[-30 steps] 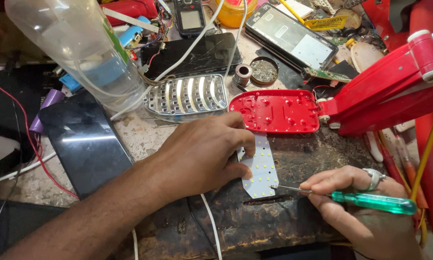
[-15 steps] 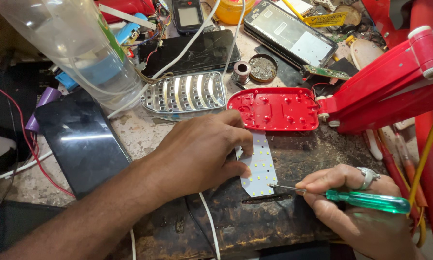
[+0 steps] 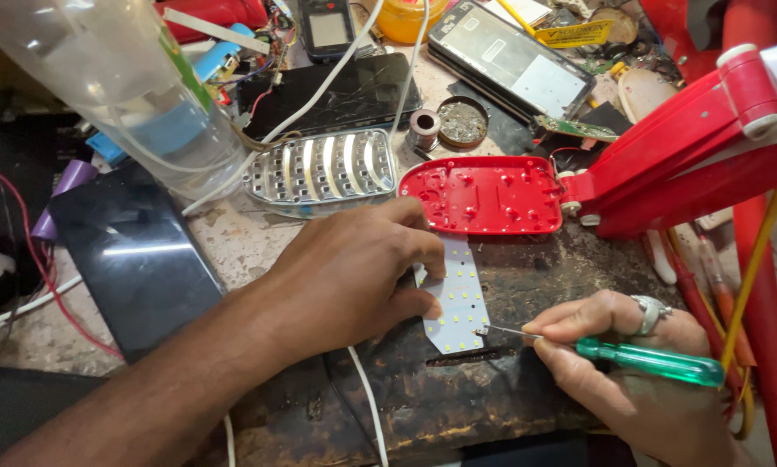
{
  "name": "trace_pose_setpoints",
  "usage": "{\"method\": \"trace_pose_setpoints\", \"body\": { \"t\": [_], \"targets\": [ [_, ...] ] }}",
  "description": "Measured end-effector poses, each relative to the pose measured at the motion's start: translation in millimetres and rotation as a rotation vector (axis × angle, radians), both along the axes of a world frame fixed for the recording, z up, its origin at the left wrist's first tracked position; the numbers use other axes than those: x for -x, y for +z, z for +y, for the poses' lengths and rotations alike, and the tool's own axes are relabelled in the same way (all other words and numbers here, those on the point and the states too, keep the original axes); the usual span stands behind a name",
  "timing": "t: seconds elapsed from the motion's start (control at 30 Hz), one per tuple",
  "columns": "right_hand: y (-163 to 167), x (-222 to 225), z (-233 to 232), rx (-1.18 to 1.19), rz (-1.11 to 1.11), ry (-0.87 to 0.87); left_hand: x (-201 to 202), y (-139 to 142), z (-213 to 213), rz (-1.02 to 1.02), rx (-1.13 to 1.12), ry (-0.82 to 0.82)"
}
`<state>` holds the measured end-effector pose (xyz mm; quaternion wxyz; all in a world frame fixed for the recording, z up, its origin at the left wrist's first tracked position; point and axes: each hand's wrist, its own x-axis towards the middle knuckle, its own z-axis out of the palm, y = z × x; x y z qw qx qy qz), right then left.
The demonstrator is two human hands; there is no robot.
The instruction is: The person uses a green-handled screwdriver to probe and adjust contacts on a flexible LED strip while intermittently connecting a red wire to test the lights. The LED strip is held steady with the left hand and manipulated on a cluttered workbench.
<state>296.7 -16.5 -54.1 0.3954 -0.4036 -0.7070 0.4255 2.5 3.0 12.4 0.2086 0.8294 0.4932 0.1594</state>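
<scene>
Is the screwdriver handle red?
No, the screwdriver in the right hand has a clear green handle.
</scene>
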Motion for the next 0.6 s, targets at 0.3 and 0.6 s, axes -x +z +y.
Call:
{"method": "trace_pose_setpoints", "body": {
  "t": [0.3, 0.6],
  "targets": [
    [0.9, 8.5, -1.7, -0.164, -0.144, -0.126, -0.6, 0.7, 0.1, 0.007, 0.008, 0.003],
    [5.2, 13.5, -8.8, -0.142, -0.262, -0.155, -1.9, 0.5, 0.0, 0.027, 0.043, 0.011]
  ]
}}
